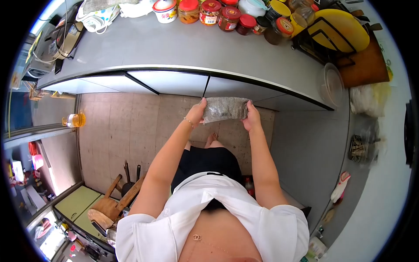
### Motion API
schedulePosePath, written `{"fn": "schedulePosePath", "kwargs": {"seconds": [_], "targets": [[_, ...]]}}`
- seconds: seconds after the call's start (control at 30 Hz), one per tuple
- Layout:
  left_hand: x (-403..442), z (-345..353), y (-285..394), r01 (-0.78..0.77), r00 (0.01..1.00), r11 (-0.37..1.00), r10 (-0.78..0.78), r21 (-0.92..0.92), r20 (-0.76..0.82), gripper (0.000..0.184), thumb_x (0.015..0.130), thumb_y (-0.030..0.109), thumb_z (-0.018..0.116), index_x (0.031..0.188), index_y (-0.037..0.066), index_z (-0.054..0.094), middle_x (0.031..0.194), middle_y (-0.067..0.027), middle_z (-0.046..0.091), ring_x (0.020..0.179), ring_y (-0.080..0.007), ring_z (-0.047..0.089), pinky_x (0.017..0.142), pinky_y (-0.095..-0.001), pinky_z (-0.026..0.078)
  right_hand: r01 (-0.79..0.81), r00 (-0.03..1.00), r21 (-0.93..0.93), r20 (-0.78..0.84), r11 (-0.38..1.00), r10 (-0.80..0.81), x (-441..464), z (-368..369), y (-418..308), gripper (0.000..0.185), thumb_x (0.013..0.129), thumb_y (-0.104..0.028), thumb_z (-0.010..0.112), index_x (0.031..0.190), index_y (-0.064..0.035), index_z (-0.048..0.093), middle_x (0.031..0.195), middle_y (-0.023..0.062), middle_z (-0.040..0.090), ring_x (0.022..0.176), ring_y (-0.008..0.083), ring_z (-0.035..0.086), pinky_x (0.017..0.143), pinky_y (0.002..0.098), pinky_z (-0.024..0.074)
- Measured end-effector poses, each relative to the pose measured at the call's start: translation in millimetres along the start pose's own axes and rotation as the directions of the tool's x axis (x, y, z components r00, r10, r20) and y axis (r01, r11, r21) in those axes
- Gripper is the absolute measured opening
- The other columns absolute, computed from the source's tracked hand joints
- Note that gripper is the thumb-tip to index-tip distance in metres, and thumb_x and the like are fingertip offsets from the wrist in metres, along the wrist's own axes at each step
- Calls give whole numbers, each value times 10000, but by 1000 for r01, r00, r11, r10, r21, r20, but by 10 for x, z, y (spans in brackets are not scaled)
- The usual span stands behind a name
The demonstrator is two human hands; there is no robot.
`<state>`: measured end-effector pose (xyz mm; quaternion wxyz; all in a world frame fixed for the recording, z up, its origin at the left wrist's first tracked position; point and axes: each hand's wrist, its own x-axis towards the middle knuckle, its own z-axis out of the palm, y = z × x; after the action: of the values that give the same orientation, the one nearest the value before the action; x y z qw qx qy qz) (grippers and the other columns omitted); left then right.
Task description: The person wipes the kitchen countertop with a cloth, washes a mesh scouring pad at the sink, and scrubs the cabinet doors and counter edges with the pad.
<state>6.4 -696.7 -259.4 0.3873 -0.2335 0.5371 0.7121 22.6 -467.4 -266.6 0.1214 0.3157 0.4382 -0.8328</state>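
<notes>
A grey, shiny, mesh-like cloth (225,108) is stretched between my two hands, in front of the cabinet doors and over the floor. My left hand (197,112) grips its left end, with a bracelet at the wrist. At the right end, my right hand (251,116) holds the cloth with the thumb on top. The fingers beneath the cloth are mostly hidden. Neither hand touches the counter.
Along the back of the grey counter (174,50) stand several lidded jars (210,12). A rack with a yellow board (338,30) is at the back right, near a clear round container (332,85). Wooden stools (109,209) are at the lower left.
</notes>
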Motion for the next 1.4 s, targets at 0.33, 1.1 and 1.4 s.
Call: {"fn": "schedulePosePath", "kwargs": {"seconds": [0.33, 1.1, 1.4], "targets": [[46, -957, -166, -69, 997, 926, 76, -370, 5, 305, 828, 61, 551, 1110, 7, 450, 960, -134, 569, 810, -186, 578, 585, -303, 485, -191, 970, 501, -36, 844, 241, -48, 660, 714, 181, 856, -206, 528, 978, -73, 536, 953, 43, 585, 835, 200, 562, 683, 335, 466], [687, -2981, 107, -685, 719, 728, 683, -29, 130, 543, 804, 21, 541, 1290, 94, 308, 1150, -81, 472, 871, -117, 492, 697, -240, 426, -276, 721, 496, 673, 824, -164, 1205, 2141, 2368, 371, 888, -273, 428, 1218, -104, 451, 1218, 64, 491, 1065, 224, 479, 749, 367, 428], [1371, -3945, -202, -668, -43, 106, 983, 736, -181, 371, 745, 81, 669, 1059, 22, 479, 871, -81, 543, 683, -133, 551, 553, -241, 454, 395, 561, 226, 708, 890, -429, 2111, 2571, 2919, 405, 845, -76, 480, 1229, 10, 386, 1114, 113, 518, 1015, 227, 514, 893, 374, 407]]}}
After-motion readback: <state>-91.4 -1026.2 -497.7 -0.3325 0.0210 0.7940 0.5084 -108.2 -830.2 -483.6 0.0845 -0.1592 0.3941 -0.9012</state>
